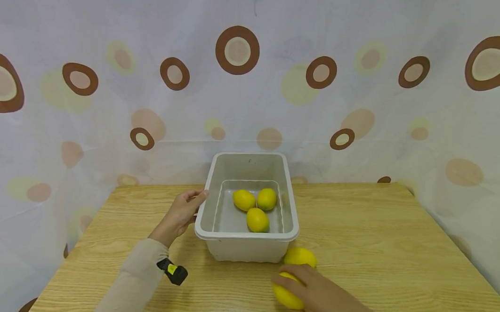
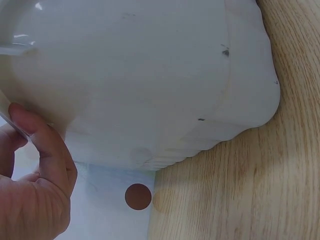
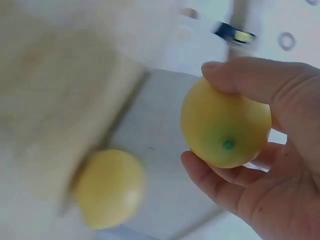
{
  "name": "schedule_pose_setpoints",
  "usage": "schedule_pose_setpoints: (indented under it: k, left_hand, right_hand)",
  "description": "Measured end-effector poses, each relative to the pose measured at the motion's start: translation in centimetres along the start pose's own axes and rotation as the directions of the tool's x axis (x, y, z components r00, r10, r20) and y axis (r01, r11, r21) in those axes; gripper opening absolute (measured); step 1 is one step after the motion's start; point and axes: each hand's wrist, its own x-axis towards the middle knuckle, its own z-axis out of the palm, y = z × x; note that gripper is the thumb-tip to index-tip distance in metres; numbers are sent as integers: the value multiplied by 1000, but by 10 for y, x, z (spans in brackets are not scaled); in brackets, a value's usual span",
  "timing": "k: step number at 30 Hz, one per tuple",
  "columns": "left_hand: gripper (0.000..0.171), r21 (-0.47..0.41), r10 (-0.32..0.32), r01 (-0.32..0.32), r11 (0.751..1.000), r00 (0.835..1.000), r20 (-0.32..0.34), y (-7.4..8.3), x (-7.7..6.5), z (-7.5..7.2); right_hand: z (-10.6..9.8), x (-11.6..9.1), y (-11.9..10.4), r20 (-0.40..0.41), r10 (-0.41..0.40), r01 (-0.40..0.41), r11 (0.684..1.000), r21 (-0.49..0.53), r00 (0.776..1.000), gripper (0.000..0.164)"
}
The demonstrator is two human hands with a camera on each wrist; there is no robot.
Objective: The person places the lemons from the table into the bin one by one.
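A light grey plastic bin (image 1: pixel 249 246) stands on the table with three yellow lemons (image 1: pixel 257 220) on its floor. My left hand (image 1: pixel 183 213) grips the bin's left rim, thumb on top and fingers beneath the lip, as the left wrist view shows. Low on the right, my right hand (image 1: pixel 317 294) holds a lemon (image 3: pixel 225 122) between thumb and fingers, its green stem end facing the right wrist camera. Another lemon (image 1: pixel 301 256) lies on the table against the bin's front right corner, just beyond the held one.
The wooden table (image 1: pixel 364 237) reaches back to a patterned curtain (image 1: pixel 252 104) hanging behind the bin. A black strap device (image 1: pixel 172 271) sits on the left wrist, over a light sleeve (image 1: pixel 135 277).
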Motion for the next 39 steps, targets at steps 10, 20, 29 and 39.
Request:
schedule_pose_setpoints:
  k: [10,20,29,39]
  left_hand:
    - [45,-3,-4,4,1000,1000,3,0,0,0]
    - [46,4,4,-4,1000,1000,6,1,2,0]
    - [45,10,6,-6,1000,1000,10,0,2,0]
    - [46,-5,8,-8,1000,1000,19,-1,1,-2]
  right_hand:
    - [-54,27,-9,-272,-88,104,994,45,958,80]
    - [-90,60,2,-378,-60,103,990,94,924,71]
    - [-109,90,21,-392,7,77,977,197,920,64]
    - [-124,143,50,-395,123,-9,961,277,910,63]
